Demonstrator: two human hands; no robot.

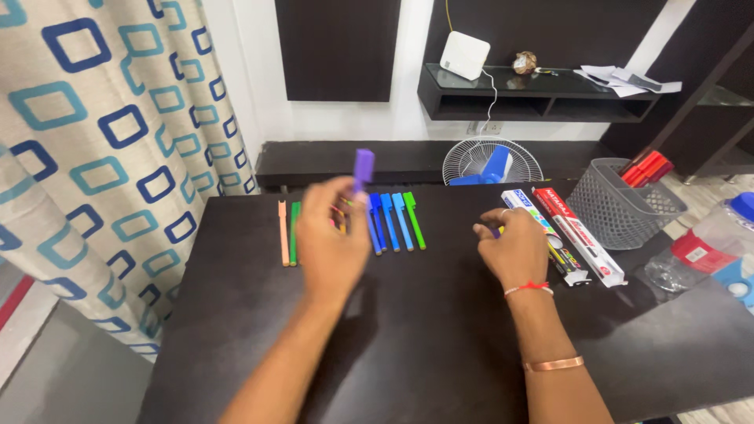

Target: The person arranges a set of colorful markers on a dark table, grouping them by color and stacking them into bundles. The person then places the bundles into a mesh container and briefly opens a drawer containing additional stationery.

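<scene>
A: Far left of the dark matte wooden table (440, 330), lying flat side by side: a slim peach plastic pen (283, 232) and a slim green plastic pen (294, 233), touching or nearly so.

B: Left hand?

A: The left hand (334, 235) is raised over the row, fingers pinched closed around a purple plastic marker (362, 169), cap end up, blurred. Held clear of the table. Just right of it lies a row of blue and light-green capped pens (395, 222), parallel, smooth and cylindrical.

B: Step in hand?

A: Judged: sorting pens into a row by colour; the purple one appears mid-placement. Next move would call for lowering it parallel to the blues without rolling them.

B: Right hand?

A: The right hand (514, 247) rests near the table, fingers curled; something small shows at the fingertips, too hidden to identify. Right of it: two long rectangular cardboard pen boxes (569, 235), then a grey plastic mesh basket (620, 206) holding red markers (646, 166).
</scene>
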